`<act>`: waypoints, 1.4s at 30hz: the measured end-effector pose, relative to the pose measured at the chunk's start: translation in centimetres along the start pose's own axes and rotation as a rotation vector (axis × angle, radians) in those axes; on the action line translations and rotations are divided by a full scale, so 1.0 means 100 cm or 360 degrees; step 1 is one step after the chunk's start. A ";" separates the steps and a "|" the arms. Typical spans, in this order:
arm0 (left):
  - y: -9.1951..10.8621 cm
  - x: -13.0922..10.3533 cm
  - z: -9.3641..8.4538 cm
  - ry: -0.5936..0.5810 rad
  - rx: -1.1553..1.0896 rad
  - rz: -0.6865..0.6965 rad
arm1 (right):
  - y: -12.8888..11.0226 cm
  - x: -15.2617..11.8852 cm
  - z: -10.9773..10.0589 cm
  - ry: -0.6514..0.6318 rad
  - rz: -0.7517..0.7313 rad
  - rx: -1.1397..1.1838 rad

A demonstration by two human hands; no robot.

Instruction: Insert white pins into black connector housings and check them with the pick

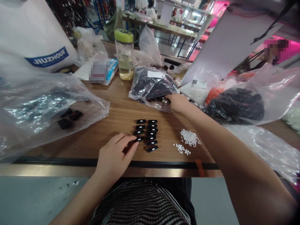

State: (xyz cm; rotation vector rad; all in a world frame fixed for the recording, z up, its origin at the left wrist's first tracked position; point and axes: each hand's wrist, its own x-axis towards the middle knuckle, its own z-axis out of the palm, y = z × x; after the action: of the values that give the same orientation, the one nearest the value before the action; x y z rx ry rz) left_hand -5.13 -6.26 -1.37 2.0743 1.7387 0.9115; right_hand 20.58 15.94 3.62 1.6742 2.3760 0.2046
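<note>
Two columns of small black plastic blocks, each with a pair of white dots on top, lie on the wooden table. Thumb and fingers of my left hand pinch the nearest black block of the left column, which rests on the tabletop. My right hand reaches to the mouth of a clear plastic bag full of dark parts. Its fingertips are partly inside the bag, so what they touch is hidden. Right of the blocks lies a pile of tiny white pieces.
A bottle with a green lid stands behind the table's middle. Large plastic bags sit at the left and right. A bag of white pieces leans by a pale post. The table's metal edge runs along the front.
</note>
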 end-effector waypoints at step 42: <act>0.037 -0.027 0.028 -0.0149 -0.0306 0.0592 | -0.038 -0.243 0.052 0.0678 0.0340 0.1531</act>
State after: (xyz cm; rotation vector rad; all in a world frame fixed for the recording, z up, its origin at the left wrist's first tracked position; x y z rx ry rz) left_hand -0.71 -9.20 -2.04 2.3058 1.1868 1.0157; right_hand 26.35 -8.32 0.23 2.4808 2.8148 -0.7467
